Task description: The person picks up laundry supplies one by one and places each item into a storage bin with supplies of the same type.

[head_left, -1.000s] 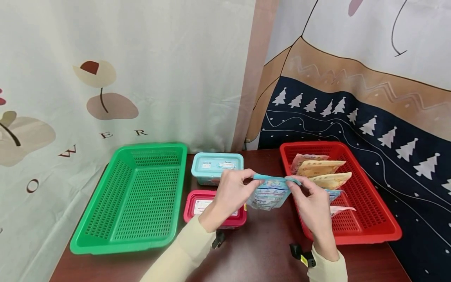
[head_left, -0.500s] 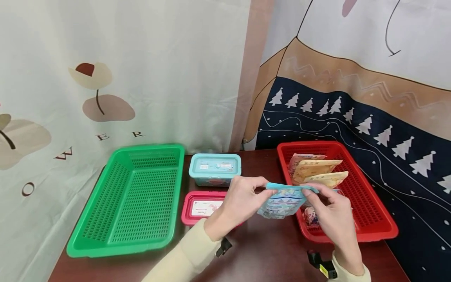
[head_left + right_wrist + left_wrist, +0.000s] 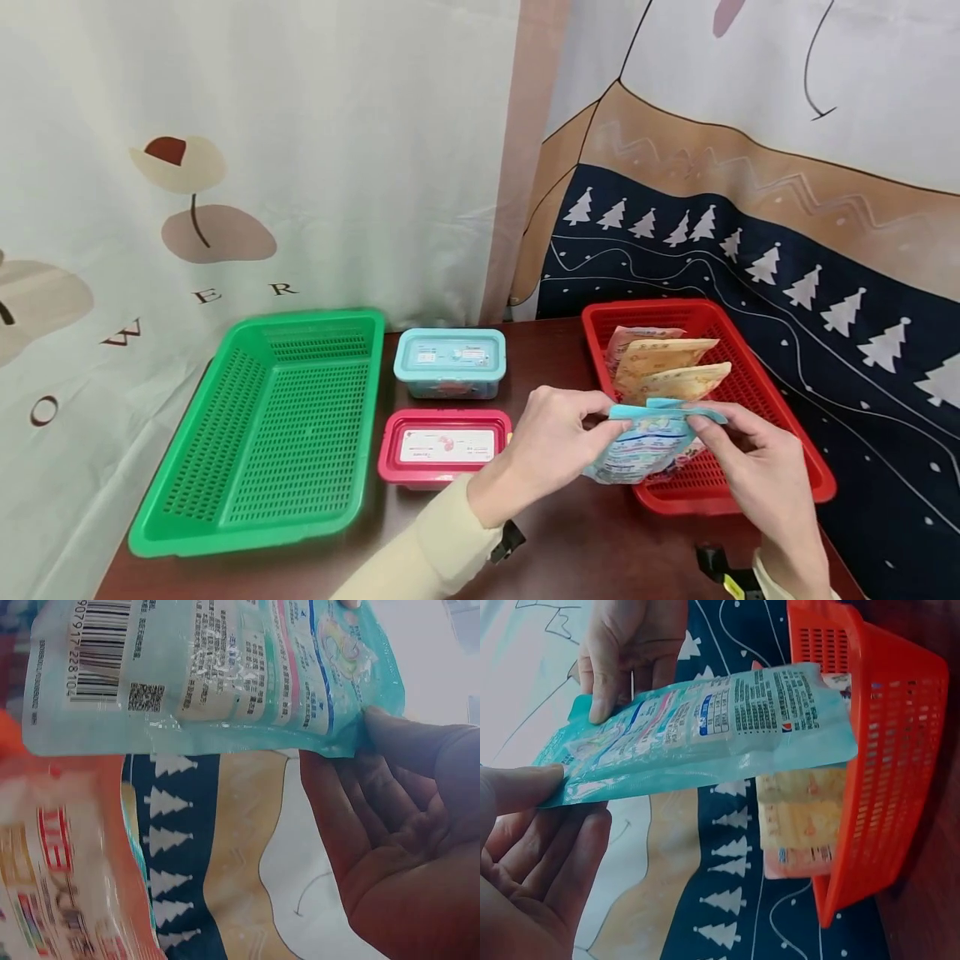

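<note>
The left hand and right hand pinch opposite ends of the top edge of a blue pouch by the red basket's near-left rim; probably light, floppy and slippery, it should handle best by that flat edge.

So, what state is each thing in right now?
Light-blue pouch: held up by its top edge; seal unclear.
Left hand: pinching that pouch.
Right hand: pinching it too.
Red basket: upright, holding pouches.
Yellow pouches: standing tilted in that basket.
Pink pouch: standing behind them.
Green basket: upright, uncovered.
Blue box: lid on.
Pink box: lid on.
</note>
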A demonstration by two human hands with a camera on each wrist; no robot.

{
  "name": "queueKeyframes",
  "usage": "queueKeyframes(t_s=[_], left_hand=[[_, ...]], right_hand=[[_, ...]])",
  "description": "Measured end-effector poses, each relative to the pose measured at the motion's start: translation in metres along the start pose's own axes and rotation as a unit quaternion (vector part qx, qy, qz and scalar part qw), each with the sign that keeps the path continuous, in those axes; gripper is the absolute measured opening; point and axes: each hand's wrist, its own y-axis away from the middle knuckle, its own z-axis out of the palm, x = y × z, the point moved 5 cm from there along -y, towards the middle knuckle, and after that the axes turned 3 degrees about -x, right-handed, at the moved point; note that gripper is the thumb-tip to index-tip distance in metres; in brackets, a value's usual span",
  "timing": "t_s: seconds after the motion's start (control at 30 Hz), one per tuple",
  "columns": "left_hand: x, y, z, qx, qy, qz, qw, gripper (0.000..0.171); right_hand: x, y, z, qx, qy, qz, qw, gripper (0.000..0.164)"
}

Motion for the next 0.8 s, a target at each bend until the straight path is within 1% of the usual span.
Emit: queueKeyframes(t_s=[0.23, 0.3, 0.4, 0.5, 0.57, 0.63, 0.73, 0.8], left_hand=[[0.004, -0.005, 0.020, -0.037, 0.000, -0.015, 0.9992, 0.013], [0.006, -0.007, 0.026, -0.046, -0.009, -0.016, 0.9988, 0.013], [0.009, -0.011, 0.035, -0.055, -0.023, -0.016, 0.9981, 0.011], [0.012, -0.016, 0.044, -0.065, -0.037, -0.014, 0.9971, 0.008], [0.014, -0.019, 0.050, -0.070, -0.052, -0.005, 0.9962, 0.007], [0.015, -0.023, 0.055, -0.071, -0.085, 0.011, 0.9938, 0.008], [0.017, -0.027, 0.061, -0.064, -0.131, 0.039, 0.9885, 0.009], [0.016, -0.028, 0.066, -0.059, -0.153, 0.056, 0.9849, 0.009]], right_hand=[[0.011, 0.000, -0.016, -0.010, 0.010, -0.022, 1.000, 0.015], [0.014, 0.001, -0.020, -0.009, 0.012, -0.029, 0.999, 0.017], [0.019, 0.002, -0.027, 0.002, 0.014, -0.020, 1.000, 0.019], [0.026, 0.003, -0.034, 0.019, 0.026, 0.002, 0.999, 0.020], [0.030, 0.003, -0.038, 0.028, 0.033, 0.017, 0.999, 0.020], [0.034, 0.003, -0.041, 0.030, 0.038, 0.024, 0.999, 0.020], [0.039, 0.002, -0.043, 0.029, 0.043, 0.025, 0.998, 0.018], [0.041, 0.001, -0.045, 0.025, 0.048, 0.021, 0.998, 0.017]])
